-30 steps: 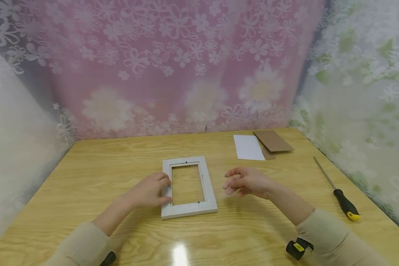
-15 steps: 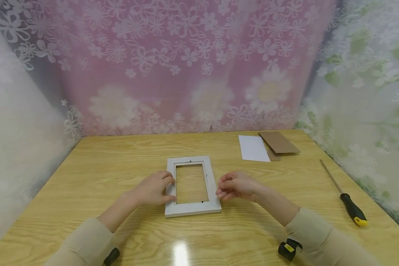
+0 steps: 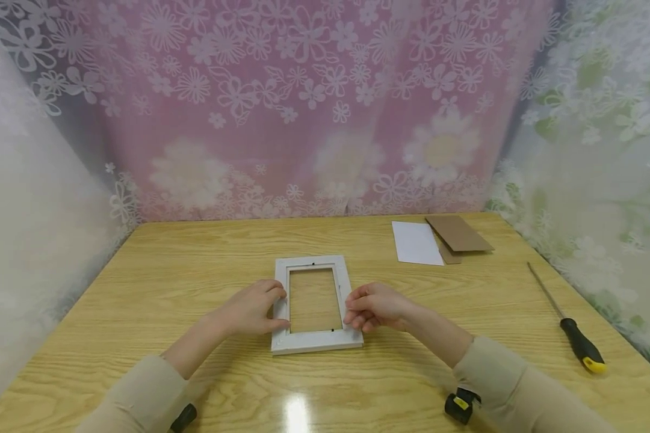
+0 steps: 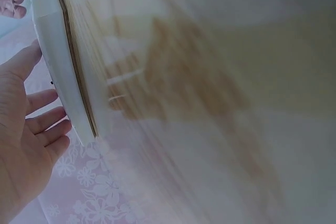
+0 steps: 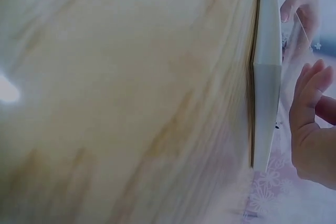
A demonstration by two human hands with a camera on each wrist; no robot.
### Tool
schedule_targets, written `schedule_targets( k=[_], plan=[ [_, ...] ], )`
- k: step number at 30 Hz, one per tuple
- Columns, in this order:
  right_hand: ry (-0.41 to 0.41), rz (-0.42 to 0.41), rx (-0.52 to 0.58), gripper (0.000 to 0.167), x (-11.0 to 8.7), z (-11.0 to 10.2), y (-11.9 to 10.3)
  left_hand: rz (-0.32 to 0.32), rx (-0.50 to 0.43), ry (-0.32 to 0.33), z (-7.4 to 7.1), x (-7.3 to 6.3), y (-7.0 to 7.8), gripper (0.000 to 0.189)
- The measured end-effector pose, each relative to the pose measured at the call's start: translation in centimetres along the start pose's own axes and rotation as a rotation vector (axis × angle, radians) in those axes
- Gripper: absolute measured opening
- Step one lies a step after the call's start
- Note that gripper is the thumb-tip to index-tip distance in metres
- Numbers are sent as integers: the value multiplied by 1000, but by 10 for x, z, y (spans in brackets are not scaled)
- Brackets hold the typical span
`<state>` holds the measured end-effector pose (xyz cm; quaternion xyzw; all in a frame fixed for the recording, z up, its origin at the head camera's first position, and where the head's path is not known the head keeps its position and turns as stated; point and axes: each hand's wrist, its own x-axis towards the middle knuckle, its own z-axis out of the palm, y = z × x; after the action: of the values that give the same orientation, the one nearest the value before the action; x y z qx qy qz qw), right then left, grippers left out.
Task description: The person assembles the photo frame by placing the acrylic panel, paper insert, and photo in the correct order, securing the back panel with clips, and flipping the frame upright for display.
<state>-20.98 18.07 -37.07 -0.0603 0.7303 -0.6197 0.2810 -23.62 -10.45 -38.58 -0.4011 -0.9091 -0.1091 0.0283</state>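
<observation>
A white picture frame point(image 3: 316, 347) lies flat on the wooden table, its opening showing table surface. Small dark tabs sit along its inner edge. My left hand point(image 3: 256, 308) rests on the frame's left side, fingers and thumb spread; in the left wrist view its fingers lie fairly straight beside the frame's edge. Over the right side, the fingers of my right hand point(image 3: 378, 308) are bent and pinch a thin clear pane, mostly invisible against the table. One fine edge of the clear pane point(image 5: 303, 29) shows in the right wrist view, near the left hand.
A white sheet point(image 3: 418, 243) and brown boards point(image 3: 460, 233) lie at the back right. A screwdriver point(image 3: 579, 343) with a black and yellow handle lies by the right table edge. Floral curtains point(image 3: 325, 120) hang behind and at both sides.
My right hand has moved left, from beside the frame to over its right side. The left hand stays on the frame; the whole view has shifted slightly.
</observation>
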Motion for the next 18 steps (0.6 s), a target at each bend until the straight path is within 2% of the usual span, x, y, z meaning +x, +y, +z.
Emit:
schedule_targets(
  k=[10,18],
  plan=[
    [17,8,-20,24,7,7,1,-10,-12,-21,0,-1,0,58],
    [25,16,-20,21,10,7,1,-8,-4,-27,-1,-1,0,58]
  ],
)
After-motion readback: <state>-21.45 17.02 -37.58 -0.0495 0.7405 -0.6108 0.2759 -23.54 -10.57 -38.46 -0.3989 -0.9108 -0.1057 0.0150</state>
